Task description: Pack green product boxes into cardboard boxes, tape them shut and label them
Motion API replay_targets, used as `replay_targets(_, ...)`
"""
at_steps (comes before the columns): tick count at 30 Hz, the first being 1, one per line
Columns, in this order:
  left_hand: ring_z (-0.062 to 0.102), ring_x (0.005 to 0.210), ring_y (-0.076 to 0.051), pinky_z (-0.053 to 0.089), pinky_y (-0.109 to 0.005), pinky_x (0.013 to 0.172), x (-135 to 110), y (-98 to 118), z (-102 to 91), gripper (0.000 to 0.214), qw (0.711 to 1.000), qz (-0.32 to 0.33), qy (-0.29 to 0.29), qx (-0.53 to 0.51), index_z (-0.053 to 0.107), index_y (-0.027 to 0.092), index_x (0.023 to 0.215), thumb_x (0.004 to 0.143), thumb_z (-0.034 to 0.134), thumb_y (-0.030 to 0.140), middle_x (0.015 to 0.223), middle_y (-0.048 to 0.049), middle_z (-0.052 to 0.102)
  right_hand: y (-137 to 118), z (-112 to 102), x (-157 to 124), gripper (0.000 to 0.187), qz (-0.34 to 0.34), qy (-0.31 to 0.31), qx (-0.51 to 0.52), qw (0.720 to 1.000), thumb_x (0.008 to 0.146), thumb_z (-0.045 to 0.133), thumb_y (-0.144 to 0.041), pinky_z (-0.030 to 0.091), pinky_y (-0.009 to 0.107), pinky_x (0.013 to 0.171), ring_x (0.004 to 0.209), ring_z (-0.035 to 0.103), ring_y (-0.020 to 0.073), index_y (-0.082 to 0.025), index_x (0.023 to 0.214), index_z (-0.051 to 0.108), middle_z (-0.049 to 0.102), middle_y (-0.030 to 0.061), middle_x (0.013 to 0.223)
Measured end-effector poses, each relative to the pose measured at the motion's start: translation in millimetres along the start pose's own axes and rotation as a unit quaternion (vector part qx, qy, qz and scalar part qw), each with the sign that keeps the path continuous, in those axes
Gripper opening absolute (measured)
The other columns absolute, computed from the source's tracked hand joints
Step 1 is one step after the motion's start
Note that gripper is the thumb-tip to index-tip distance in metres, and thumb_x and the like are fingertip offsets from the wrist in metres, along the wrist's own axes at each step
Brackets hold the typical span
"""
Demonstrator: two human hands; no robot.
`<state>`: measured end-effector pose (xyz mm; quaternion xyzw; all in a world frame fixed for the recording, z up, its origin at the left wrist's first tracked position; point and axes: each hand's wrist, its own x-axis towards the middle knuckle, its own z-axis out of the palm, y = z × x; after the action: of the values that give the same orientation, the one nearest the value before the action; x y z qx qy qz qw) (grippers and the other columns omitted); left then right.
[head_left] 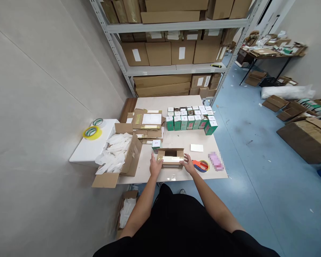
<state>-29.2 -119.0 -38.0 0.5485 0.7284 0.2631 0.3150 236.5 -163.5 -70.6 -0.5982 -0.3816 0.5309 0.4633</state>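
Fingers half-curled, the left hand and right hand grip opposite ends of the small carton — open-topped, on the table, its pale strip unreadable. Just behind its left end sits a green-and-white box; farther behind, rightward, similar boxes — print too small to read.

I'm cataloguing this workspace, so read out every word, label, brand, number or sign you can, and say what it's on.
Nothing can be read for certain.
Green-and-white boxes: print too small.
Shelf tags: marks too small.
Labelled carton on lower shelf: too small.
Large brown carton at far right: print blurred.
Open carton between left hand and right hand: no legible print on its white strip.
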Motion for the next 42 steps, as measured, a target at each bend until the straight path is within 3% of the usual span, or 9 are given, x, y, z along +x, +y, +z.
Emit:
replay_targets(3, 0.044, 0.142, -0.04, 0.047, -0.045, 0.105, 22.1, 13.4, -9.5, 0.106, 0.997, 0.075, -0.025, 0.008, 0.029, 0.027, 0.161, 0.072, 0.085, 0.041, 0.168, -0.017, 0.025, 4.5, 2.8, 3.7, 0.098, 0.002, 0.014, -0.007, 1.0, 0.07, 0.08, -0.053, 0.053, 0.047, 0.102, 0.128, 0.06, 0.0304, -0.03, 0.156, 0.04, 0.054, 0.0146, 0.146)
replay_targets(6, 0.042, 0.143, -0.042, 0.047, -0.044, 0.106, 41.2, 23.6, -14.6, 0.091, 0.99, 0.123, -0.069, 0.004, 0.053, 0.028, 0.146, 0.063, 0.091, 0.038, 0.172, -0.0115, 0.013, 2.7, 1.9, 4.4, 0.097, -0.012, 0.002, -0.034, 0.999, 0.074, 0.076, -0.052, 0.054, 0.047, 0.101, 0.124, 0.063, 0.0297, -0.031, 0.16, 0.034, 0.054, 0.0134, 0.146)
replay_targets(11, 0.048, 0.138, -0.039, 0.045, -0.047, 0.11, 41.0, 14.4, -4.1, 0.053, 0.989, 0.116, -0.088, 0.01, 0.072, 0.029, 0.121, 0.071, 0.086, 0.039, 0.167, -0.0077, 0.032, 0.4, 6.4, -4.2, 0.077, -0.075, 0.023, -0.126, 0.989, 0.089, 0.059, -0.054, 0.048, 0.044, 0.107, 0.121, 0.063, 0.0277, -0.029, 0.158, 0.039, 0.056, 0.0104, 0.146)
replay_targets(16, 0.056, 0.132, -0.034, 0.046, -0.043, 0.109, 24.6, -5.5, 7.7, 0.064, 0.993, 0.069, -0.094, -0.029, 0.067, 0.029, 0.135, 0.076, 0.08, 0.052, 0.146, -0.0115, 0.058, 3.8, 12.6, -11.2, 0.064, -0.043, 0.023, -0.188, 0.981, 0.093, 0.048, -0.059, 0.05, 0.043, 0.101, 0.112, 0.065, 0.0298, -0.032, 0.151, 0.052, 0.071, 0.0061, 0.124)
replay_targets(21, 0.058, 0.128, -0.035, 0.045, -0.042, 0.107, 11.0, 7.2, 22.4, 0.078, 0.991, 0.088, -0.104, 0.019, 0.06, 0.027, 0.143, 0.074, 0.082, 0.054, 0.138, -0.0137, 0.063, 3.3, -3.9, -6.7, 0.061, 0.004, 0.031, -0.214, 0.976, 0.093, 0.05, -0.054, 0.049, 0.041, 0.092, 0.092, 0.069, 0.0303, -0.028, 0.148, 0.054, 0.074, 0.0056, 0.092)
replay_targets(26, 0.06, 0.125, -0.034, 0.047, -0.041, 0.105, 1.4, 12.7, 30.2, 0.074, 0.991, 0.095, -0.089, 0.011, 0.063, 0.027, 0.141, 0.074, 0.083, 0.051, 0.136, -0.013, 0.065, 5.5, -15.8, -5.6, 0.063, -0.002, 0.028, -0.232, 0.972, 0.093, 0.047, -0.052, 0.051, 0.043, 0.088, 0.086, 0.069, 0.0307, -0.025, 0.149, 0.052, 0.073, 0.0056, 0.089)
replay_targets(33, 0.064, 0.119, -0.035, 0.047, -0.041, 0.104, 8.6, -11.1, 5.7, 0.074, 0.997, 0.048, -0.063, 0.015, 0.068, 0.028, 0.136, 0.068, 0.088, 0.049, 0.124, -0.0107, 0.071, 2.3, 18.2, 0.3, 0.056, 0.007, 0.012, -0.216, 0.976, 0.091, 0.056, -0.05, 0.05, 0.041, 0.094, 0.101, 0.069, 0.0313, -0.035, 0.145, 0.055, 0.075, 0.0046, 0.109)
replay_targets(39, 0.065, 0.116, -0.035, 0.047, -0.041, 0.102, -1.2, 19.0, 34.4, 0.074, 0.993, 0.069, -0.091, 0.039, 0.066, 0.028, 0.138, 0.071, 0.087, 0.049, 0.125, -0.0115, 0.07, 11.6, -21.4, 2.0, 0.062, 0.019, 0.041, -0.218, 0.975, 0.089, 0.053, -0.05, 0.049, 0.045, 0.098, 0.104, 0.069, 0.0329, -0.027, 0.147, 0.053, 0.074, 0.0087, 0.108)
replay_targets(42, 0.066, 0.114, -0.034, 0.049, -0.041, 0.099, -12.5, 20.6, 51.6, 0.077, 0.989, 0.058, -0.13, 0.047, 0.064, 0.028, 0.141, 0.07, 0.087, 0.049, 0.125, -0.0132, 0.07, 25.7, -40.0, -4.7, 0.063, 0.026, 0.044, -0.215, 0.975, 0.086, 0.054, -0.047, 0.048, 0.046, 0.101, 0.108, 0.068, 0.0328, -0.025, 0.145, 0.055, 0.074, 0.0101, 0.112)
